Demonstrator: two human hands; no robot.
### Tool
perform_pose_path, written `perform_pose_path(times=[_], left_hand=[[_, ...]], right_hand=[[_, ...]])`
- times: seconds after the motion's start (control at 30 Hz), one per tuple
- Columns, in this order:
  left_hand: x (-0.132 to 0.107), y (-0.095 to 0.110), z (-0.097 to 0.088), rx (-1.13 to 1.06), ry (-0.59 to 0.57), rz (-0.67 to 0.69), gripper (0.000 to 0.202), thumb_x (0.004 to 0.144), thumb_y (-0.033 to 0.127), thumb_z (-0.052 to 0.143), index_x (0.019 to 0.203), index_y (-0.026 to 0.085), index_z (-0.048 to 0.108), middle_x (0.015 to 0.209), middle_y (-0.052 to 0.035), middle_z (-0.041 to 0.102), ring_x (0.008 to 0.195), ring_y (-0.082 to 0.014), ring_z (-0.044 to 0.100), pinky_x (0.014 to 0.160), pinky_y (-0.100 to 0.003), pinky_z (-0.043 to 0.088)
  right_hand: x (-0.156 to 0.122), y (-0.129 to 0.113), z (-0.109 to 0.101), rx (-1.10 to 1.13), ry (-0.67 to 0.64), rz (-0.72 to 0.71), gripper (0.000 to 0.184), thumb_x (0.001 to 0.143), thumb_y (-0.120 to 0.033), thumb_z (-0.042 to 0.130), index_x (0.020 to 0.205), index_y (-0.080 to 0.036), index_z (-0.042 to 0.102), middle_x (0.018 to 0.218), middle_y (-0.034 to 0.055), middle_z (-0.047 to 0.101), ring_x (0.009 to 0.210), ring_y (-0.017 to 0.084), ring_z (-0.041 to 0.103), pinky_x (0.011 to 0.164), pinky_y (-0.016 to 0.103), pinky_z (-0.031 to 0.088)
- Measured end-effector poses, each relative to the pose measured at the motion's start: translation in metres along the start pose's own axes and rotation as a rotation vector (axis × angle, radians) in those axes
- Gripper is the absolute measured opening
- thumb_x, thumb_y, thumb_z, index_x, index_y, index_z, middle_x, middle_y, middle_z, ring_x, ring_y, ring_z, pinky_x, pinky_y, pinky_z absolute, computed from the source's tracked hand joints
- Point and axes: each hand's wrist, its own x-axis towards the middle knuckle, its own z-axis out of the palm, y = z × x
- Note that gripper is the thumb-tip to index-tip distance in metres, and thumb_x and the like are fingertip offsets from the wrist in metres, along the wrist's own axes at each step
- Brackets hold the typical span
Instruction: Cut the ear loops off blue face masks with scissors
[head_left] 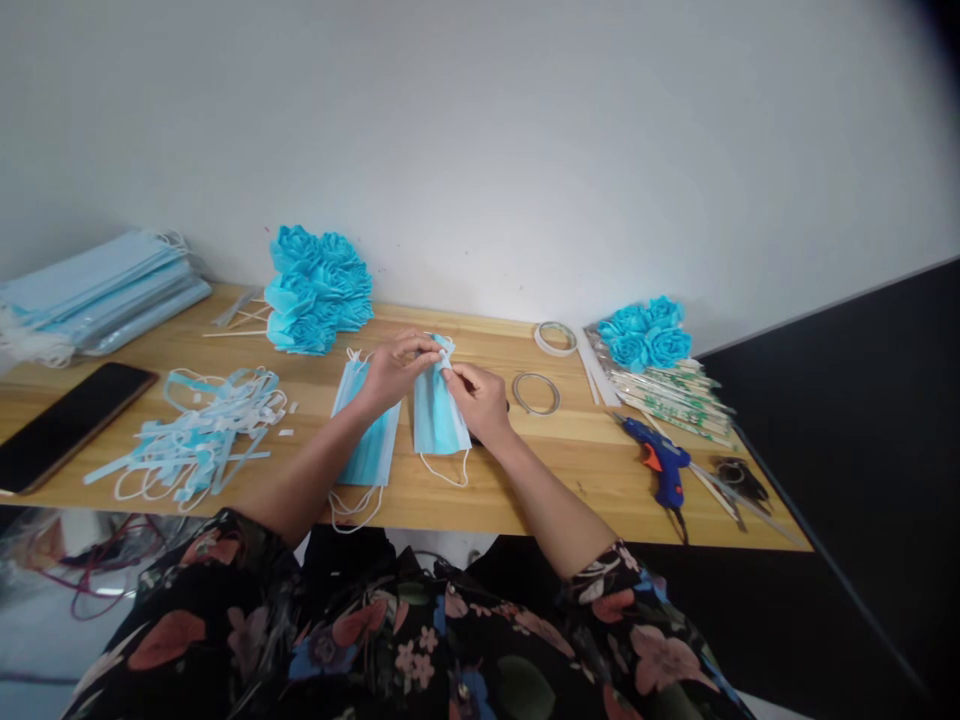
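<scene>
Both hands pinch the upper end of a blue face mask (437,415), which hangs upright over the table with an ear loop dangling from its lower end. My left hand (399,370) grips it from the left, fingertips close to the top edge. On its right side my right hand (478,398) holds the same end between thumb and fingers. Another face mask (371,440) lies flat on the table under my left wrist, its loops drooping over the front edge. A dark object behind my right hand is mostly hidden.
Cut mask strips and loops (202,430) lie in a pile at left, beside a phone (71,425) and stacked masks (105,290). Blue paper-like flowers (319,290) stand behind. Rightward are tape (555,338), a wire coil (535,394), wrapped sticks (675,400) and a blue glue gun (660,460).
</scene>
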Motion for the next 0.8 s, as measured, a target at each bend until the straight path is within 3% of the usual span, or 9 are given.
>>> perform_pose_path(times=[0.17, 0.3, 0.53, 0.8], left_hand=[[0.0001, 0.0045, -0.0011, -0.099, -0.087, -0.141, 0.019, 0.079, 0.038, 0.074, 0.075, 0.019, 0.072, 0.080, -0.0042, 0.071, 0.080, -0.0191, 0.065, 0.077, -0.032, 0.051], [0.0010, 0.0040, -0.0011, -0.104, -0.119, -0.158, 0.018, 0.077, 0.036, 0.074, 0.073, 0.019, 0.071, 0.076, -0.0030, 0.069, 0.075, -0.0170, 0.062, 0.071, -0.029, 0.049], [-0.0005, 0.0000, 0.0010, -0.077, -0.062, -0.141, 0.024, 0.079, 0.037, 0.072, 0.096, 0.020, 0.076, 0.074, 0.0001, 0.063, 0.071, -0.0143, 0.055, 0.069, -0.027, 0.046], [0.0036, 0.0036, -0.0084, 0.043, -0.143, -0.079, 0.020, 0.080, 0.038, 0.074, 0.074, 0.019, 0.071, 0.069, 0.0006, 0.057, 0.067, -0.0134, 0.051, 0.066, -0.027, 0.041]], right_hand=[[0.0000, 0.0028, 0.0003, -0.023, 0.002, -0.013, 0.029, 0.093, -0.036, 0.054, 0.074, -0.020, 0.069, 0.065, 0.0011, 0.063, 0.060, 0.014, 0.053, 0.063, 0.027, 0.042], [0.0004, 0.0035, -0.0006, -0.049, 0.003, -0.013, 0.028, 0.092, -0.036, 0.054, 0.074, -0.020, 0.069, 0.065, 0.0011, 0.063, 0.060, 0.014, 0.053, 0.064, 0.027, 0.043], [0.0001, 0.0042, 0.0003, -0.034, 0.001, 0.000, 0.028, 0.092, -0.036, 0.055, 0.072, -0.020, 0.067, 0.062, -0.0005, 0.059, 0.058, 0.013, 0.051, 0.061, 0.027, 0.041], [0.0008, 0.0011, -0.0003, -0.040, -0.006, -0.077, 0.026, 0.092, -0.031, 0.055, 0.071, -0.020, 0.066, 0.063, -0.0003, 0.061, 0.057, 0.013, 0.051, 0.062, 0.027, 0.040]])
